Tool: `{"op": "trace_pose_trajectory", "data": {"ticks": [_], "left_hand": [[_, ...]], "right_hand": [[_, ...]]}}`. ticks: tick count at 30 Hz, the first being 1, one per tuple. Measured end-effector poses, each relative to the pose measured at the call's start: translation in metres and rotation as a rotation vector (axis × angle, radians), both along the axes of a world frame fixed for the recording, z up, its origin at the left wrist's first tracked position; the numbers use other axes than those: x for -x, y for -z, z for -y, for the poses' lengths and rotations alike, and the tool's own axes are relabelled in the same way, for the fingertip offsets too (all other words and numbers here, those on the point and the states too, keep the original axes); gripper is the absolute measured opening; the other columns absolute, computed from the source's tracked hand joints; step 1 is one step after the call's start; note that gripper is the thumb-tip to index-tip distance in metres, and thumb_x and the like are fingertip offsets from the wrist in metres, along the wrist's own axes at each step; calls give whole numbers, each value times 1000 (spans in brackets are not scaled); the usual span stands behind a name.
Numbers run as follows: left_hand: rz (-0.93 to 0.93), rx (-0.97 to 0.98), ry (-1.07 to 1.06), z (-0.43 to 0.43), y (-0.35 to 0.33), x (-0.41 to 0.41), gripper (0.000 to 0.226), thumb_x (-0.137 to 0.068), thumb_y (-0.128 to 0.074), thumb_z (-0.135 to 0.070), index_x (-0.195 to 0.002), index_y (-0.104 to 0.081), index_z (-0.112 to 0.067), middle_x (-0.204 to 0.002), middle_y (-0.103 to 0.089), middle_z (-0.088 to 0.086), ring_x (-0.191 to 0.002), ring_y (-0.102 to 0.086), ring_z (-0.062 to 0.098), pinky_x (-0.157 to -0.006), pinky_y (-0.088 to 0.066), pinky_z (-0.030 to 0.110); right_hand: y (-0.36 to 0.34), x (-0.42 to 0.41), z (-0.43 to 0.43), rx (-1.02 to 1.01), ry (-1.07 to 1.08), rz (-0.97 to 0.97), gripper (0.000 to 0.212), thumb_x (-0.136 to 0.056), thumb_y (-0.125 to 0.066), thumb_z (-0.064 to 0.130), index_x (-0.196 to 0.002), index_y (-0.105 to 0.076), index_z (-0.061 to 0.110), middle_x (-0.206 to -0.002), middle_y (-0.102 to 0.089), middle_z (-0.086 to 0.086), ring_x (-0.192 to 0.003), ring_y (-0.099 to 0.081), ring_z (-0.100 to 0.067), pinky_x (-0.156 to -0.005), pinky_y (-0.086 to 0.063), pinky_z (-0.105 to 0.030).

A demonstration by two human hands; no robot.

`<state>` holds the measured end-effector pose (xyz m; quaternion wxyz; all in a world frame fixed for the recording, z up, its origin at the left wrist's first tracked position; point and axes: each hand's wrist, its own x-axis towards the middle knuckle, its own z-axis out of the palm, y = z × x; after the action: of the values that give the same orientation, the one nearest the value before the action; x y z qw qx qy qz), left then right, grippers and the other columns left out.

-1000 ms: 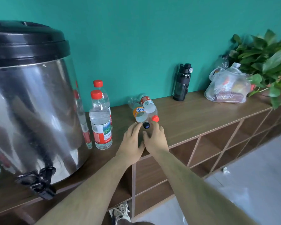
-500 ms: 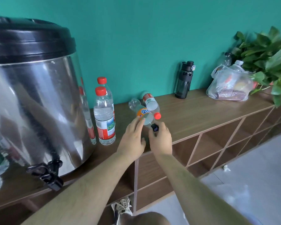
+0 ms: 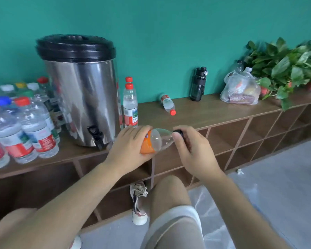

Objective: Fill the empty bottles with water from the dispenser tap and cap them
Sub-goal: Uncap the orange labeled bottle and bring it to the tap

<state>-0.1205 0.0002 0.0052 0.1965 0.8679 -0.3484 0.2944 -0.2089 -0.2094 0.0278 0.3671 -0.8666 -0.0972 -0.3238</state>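
At the far left of the frame stands a crowd of capped bottles point(image 3: 25, 126), upright on the wooden shelf top point(image 3: 205, 112); they look full, so I judge that part of the job done, though blur keeps me from being sure of each one. Just right of them is the steel dispenser point(image 3: 81, 97) with its black lid, and its tap point(image 3: 96, 137) sticks out low at the front, with nothing under it. Close beside the dispenser, two red-capped bottles point(image 3: 130, 105) stand upright, one behind the other, and they appear to hold water.

In the lower middle of the frame my left hand point(image 3: 127, 150) is wrapped around the body of the orange-label bottle point(image 3: 152, 141), which lies nearly level, in the air in front of the shelf edge, neck pointing right. It looks empty. My right hand point(image 3: 192, 151) pinches its black cap point(image 3: 179, 133) between thumb and fingers, so I take it that I am about to twist it off. Whether the cap is loose yet I cannot tell.

Further back, right of centre, one more clear bottle with a red cap point(image 3: 167, 104) lies on its side on the shelf top and seems empty. So two bottles are left as I read it: the one I hold needs uncapping, filling at the tap and recapping, then the lying one the same.
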Motion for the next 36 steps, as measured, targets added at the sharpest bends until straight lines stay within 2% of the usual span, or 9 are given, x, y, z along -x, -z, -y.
{"op": "trace_pose_trajectory", "data": {"ticks": [3, 7, 9, 12, 17, 21, 25, 30, 36], "left_hand": [[-67, 67, -89, -60, 0, 37, 62, -74, -84, -41, -125, -58, -18, -108, -71, -2, -89, -69, 25, -75, -53, 37], [0, -6, -253, -113, -18, 72, 49, -72, -86, -36, -109, -61, -16, -88, -69, -4, -67, -66, 24, -55, -43, 29], [76, -64, -321, -132, -28, 82, 48, -70, -86, -31, -107, -60, -14, -83, -67, -2, -62, -62, 23, -54, -35, 28], [171, -111, -367, -148, -39, 89, 53, -64, -86, -24, -107, -59, -10, -78, -65, 3, -56, -60, 27, -49, -39, 29], [51, -53, -356, -151, -45, 92, 62, -67, -78, -29, -122, -51, -21, -88, -67, 0, -63, -63, 31, -52, -42, 29], [-477, 85, -161, -146, -52, 98, 47, -71, -78, -33, -105, -47, -41, -79, -66, -12, -69, -63, 10, -58, -49, 28], [-911, 242, 110, -150, -54, 101, 50, -76, -87, -17, -113, -57, -33, -86, -73, 0, -71, -69, 19, -69, -59, 34], [-995, 324, 185, -146, -43, 103, 46, -84, -83, -8, -120, -56, -18, -77, -68, 2, -59, -64, 26, -68, -56, 48], [-1095, 512, 241, -144, -6, 96, 40, -77, -88, -24, -106, -63, -38, -81, -68, 10, -62, -65, 33, -67, -55, 38]], "right_hand": [[-16, 14, -20, -3, -122, -12, 26, -106, -52, 32, -120, -66, 14, -92, -63, 20, -89, -60, -1, -78, -41, -9], [-34, 16, -60, -11, -201, -109, 29, -107, -44, 42, -105, -62, 20, -80, -63, 18, -80, -60, -3, -71, -43, -18], [-44, 14, -82, 52, -128, -168, 48, -106, -33, 57, -86, -55, 20, -73, -60, 6, -74, -59, -13, -68, -45, -37], [-63, 13, -109, 107, 23, -288, 61, -107, -26, 59, -64, -45, 21, -67, -55, 0, -77, -59, -32, -68, -45, -39], [-73, 6, -133, -84, -32, -274, 68, -108, -39, 51, -49, -29, 18, -47, -36, 3, -55, -38, -18, -57, -30, -36], [-63, 1, -122, -53, -229, -85, 61, -111, -43, 41, -53, -30, 27, -48, -33, 8, -51, -31, -12, -53, -21, -27], [-64, -2, -105, 108, -404, -20, 38, -108, -42, 47, -71, -41, 36, -64, -46, 15, -62, -44, -10, -59, -32, -23], [-74, -8, -91, 192, -569, -146, 26, -104, -49, 33, -115, -62, 13, -102, -68, -1, -97, -62, -22, -88, -51, -42], [-85, -19, -89, 259, -650, -254, 32, -99, -59, -1, -124, -66, 18, -121, -65, -2, -106, -61, -21, -94, -51, -39]]}}
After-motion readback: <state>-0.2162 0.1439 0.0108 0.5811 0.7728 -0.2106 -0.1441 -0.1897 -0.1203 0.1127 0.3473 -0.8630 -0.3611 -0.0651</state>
